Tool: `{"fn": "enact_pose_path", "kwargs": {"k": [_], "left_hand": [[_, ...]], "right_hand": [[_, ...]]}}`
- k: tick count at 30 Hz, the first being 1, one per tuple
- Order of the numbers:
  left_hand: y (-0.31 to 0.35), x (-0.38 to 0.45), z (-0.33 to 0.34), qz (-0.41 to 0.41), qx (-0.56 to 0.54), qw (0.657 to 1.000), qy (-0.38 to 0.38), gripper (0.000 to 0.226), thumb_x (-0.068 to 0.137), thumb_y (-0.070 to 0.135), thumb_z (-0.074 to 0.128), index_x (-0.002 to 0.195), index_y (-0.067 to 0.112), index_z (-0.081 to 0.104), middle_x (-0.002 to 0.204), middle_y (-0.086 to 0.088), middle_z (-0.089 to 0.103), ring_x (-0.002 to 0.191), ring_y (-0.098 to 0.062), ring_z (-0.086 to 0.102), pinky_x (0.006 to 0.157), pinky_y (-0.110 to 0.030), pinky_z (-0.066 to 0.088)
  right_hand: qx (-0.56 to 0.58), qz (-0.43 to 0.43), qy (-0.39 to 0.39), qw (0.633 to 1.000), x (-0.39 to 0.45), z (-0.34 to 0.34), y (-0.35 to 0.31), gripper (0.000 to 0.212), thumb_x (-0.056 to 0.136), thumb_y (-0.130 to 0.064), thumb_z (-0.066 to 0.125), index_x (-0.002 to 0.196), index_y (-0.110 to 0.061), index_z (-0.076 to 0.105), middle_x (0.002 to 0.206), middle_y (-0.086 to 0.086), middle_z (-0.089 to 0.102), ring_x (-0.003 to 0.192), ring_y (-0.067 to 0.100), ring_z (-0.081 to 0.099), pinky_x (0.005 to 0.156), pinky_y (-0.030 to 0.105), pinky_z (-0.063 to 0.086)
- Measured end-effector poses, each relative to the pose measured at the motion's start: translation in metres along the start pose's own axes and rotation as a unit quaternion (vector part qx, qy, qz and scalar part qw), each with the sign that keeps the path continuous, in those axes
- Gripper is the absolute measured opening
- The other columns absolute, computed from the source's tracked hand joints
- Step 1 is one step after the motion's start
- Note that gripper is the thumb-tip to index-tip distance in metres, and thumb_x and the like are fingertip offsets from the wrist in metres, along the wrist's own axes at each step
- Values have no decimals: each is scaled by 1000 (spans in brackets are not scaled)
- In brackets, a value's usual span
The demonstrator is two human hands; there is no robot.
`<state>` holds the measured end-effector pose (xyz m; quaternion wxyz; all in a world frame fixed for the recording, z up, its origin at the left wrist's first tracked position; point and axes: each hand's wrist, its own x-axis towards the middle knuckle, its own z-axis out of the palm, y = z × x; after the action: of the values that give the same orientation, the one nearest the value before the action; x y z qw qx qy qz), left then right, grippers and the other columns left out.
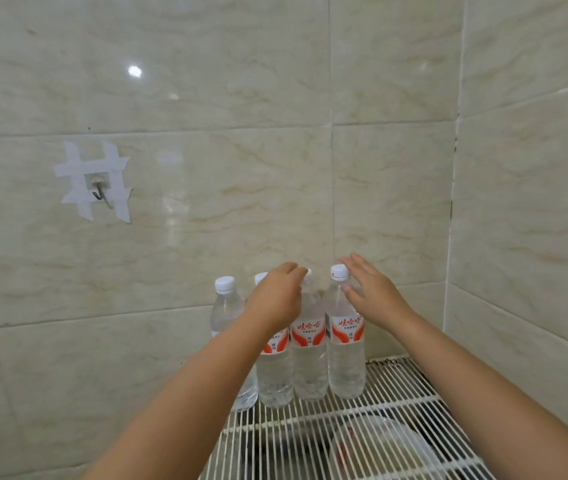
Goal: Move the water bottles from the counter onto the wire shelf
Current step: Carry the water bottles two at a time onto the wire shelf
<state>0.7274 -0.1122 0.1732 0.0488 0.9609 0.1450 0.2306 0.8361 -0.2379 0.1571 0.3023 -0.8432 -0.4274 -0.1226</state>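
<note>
Several clear water bottles with white caps and red-and-white labels stand upright in a row at the back of the white wire shelf (397, 407), against the tiled wall. My left hand (277, 299) is curled over the neck of the third bottle (308, 362), hiding most of its cap. The second bottle (274, 375) stands partly behind my left wrist. My right hand (371, 289) is flat with fingers spread beside the cap of the rightmost bottle (346, 358); I cannot tell whether it touches it. The leftmost bottle (225, 306) stands free.
Tiled walls close in behind and on the right, meeting in a corner. A metal hook (97, 192) is taped to the wall at left. Under the shelf wires lie a pale round dish (379, 448) and dark shapes.
</note>
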Motion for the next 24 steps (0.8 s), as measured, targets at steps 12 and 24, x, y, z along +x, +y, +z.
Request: {"fn": "enact_pose_path", "kwargs": {"k": [12,24], "left_hand": [[-55,-155,-21,-116,169,979,-1,52,98,14,33,148,22,21,158,-2,17,147,-24,10,119,-40,13],[-123,-506,-84,-452,224,863,-20,45,94,27,44,138,14,43,145,-9,42,137,-27,33,113,-39,24]], "right_hand": [[-97,-110,-20,989,-86,38,-102,48,93,-30,36,139,-14,31,152,7,28,143,25,16,117,49,9],[25,-313,-197,929,-269,182,-336,49,94,-37,36,135,-10,37,148,10,33,141,26,20,115,50,12]]}}
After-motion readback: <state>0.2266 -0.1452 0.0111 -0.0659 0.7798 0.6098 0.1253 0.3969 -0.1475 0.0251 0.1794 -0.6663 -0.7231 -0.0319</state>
